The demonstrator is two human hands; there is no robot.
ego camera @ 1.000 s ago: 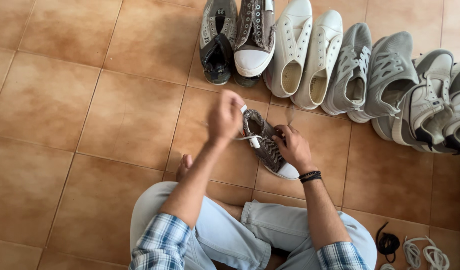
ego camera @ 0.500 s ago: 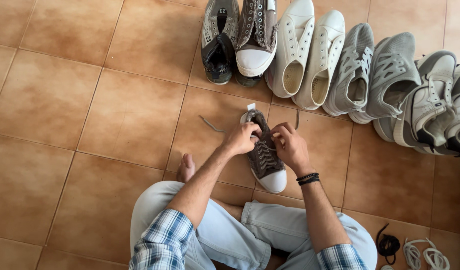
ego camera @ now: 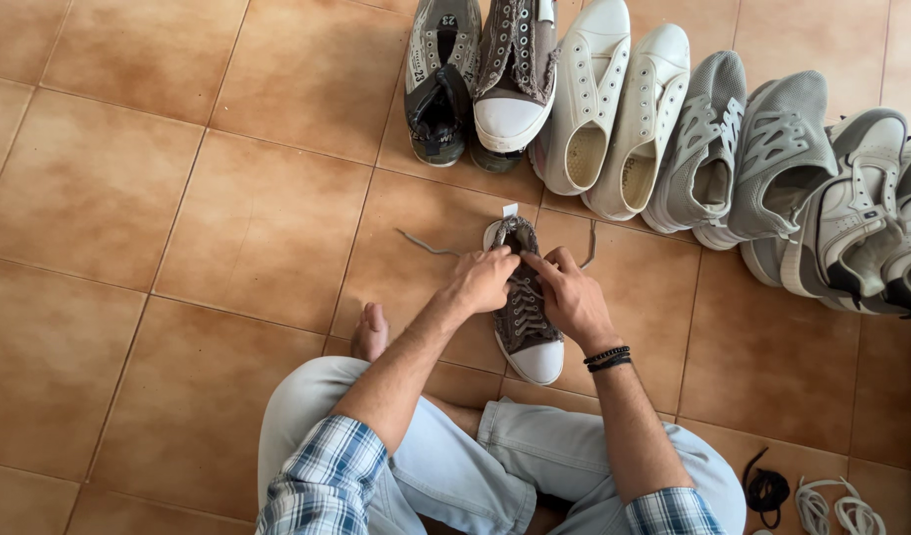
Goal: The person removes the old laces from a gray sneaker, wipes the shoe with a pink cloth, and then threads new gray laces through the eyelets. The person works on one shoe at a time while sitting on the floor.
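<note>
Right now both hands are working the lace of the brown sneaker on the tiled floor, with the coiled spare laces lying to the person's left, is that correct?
Not quite: the head view shows the coiled spare laces to the person's right, by the right knee. The rest holds: the left hand and right hand are both at the lace of the brown sneaker on the tiled floor.

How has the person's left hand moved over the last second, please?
Yes. The left hand has come down and right from above the tile joint onto the grey sneaker, meeting the right hand at its laces.

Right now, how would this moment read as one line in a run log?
left hand: on laces | right hand: on laces | brown sneaker: flat on tile floor | row of shoes: beyond it
</note>
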